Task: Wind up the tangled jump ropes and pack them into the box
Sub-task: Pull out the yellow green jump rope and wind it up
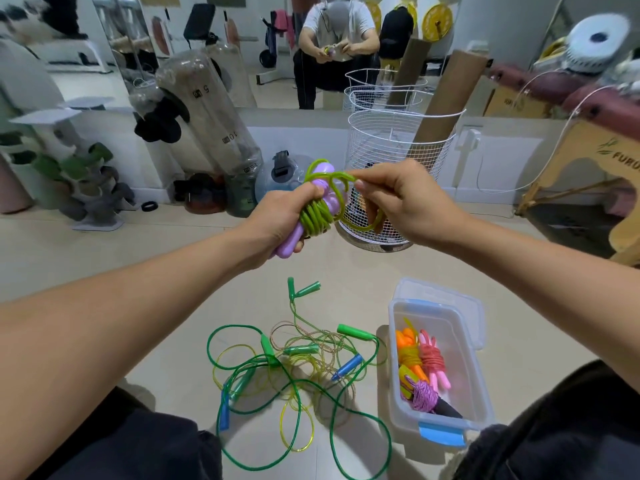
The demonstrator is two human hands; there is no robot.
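Head view: my left hand (277,225) grips the lilac plastic handles w/ lime-green cord (320,209) wound round them, held up over the floor. My right hand (398,202) pinches the loose end loop. Best to tuck it under a wrap, keep tension, then drop it in the clear plastic box (438,368) w/ blue clips, down by my right knee.

Both bare forearms reach forward and converge at chest height. The left hand (277,226), at ten o'clock from the right, has its fingers curled tight in a full grip, thumb uppermost. The right hand (401,202), knuckles up, pinches with thumb and forefinger toward nine o'clock.
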